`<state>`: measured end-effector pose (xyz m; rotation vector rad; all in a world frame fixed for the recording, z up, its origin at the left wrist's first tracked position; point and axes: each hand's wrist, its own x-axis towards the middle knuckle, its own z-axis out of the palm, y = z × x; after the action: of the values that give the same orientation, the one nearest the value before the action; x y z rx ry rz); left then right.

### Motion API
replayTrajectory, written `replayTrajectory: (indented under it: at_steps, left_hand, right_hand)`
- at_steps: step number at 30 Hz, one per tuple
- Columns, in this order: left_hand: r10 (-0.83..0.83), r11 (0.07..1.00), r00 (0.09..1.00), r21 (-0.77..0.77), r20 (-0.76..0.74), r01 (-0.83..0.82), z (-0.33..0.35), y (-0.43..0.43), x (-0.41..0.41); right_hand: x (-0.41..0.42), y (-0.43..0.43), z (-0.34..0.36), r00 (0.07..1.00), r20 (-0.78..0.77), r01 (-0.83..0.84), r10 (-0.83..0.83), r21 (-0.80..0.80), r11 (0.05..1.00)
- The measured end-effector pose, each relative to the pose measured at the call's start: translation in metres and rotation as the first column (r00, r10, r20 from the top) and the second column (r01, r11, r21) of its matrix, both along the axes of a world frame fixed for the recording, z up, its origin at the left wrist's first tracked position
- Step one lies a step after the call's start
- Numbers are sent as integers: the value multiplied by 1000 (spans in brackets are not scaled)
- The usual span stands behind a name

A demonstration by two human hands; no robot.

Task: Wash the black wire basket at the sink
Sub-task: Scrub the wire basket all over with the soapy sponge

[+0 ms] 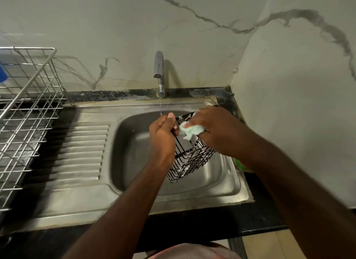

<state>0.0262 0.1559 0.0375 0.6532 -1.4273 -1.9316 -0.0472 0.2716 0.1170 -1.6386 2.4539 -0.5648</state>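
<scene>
Holding the black wire basket [190, 160] tilted above the bowl of the steel sink [134, 152], just beside a thin stream running from the tap [159, 69]. Gripping the basket's upper rim with the curled left hand [162, 135]. Clutching a soapy pale green cloth [189, 130] in the right hand [212, 127], pressing it against the rim. Working beside a silver wire dish rack [28, 104] on the left.

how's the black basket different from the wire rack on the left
The black basket is small and dark; the rack is silver and much larger. The left hand holds the basket tilted over the sink, the right hand pressing a cloth to it; the rack stands untouched. Both are wire grids.
</scene>
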Motion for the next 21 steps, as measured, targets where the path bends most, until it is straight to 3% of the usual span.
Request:
replayTrajectory:
  at_steps: [3, 7, 12, 17, 21]
  left_hand:
    - [1, 1000, 1000, -26, 13, -1, -3, 1, 3]
    - [6, 998, 1000, -67, 14, -5, -5, 1, 4]
    - [55, 998, 998, -34, 0, -55, -7, -1, 8]
    - [47, 997, 999, -60, -21, -49, -7, -6, 13]
    - [58, 995, 998, -75, -27, -60, -4, -8, 15]
  right_hand:
    - [-11, 3, 8, 996, 72, 62, -59, -38, 997]
    - [-11, -16, 1, 985, -3, 170, -172, -139, 976]
    - [10, -24, -7, 996, -23, 78, -81, -114, 990]
    - [-28, -7, -11, 961, -25, 273, -275, -72, 959]
    - [-39, 1, -13, 895, 119, 444, -430, -145, 884]
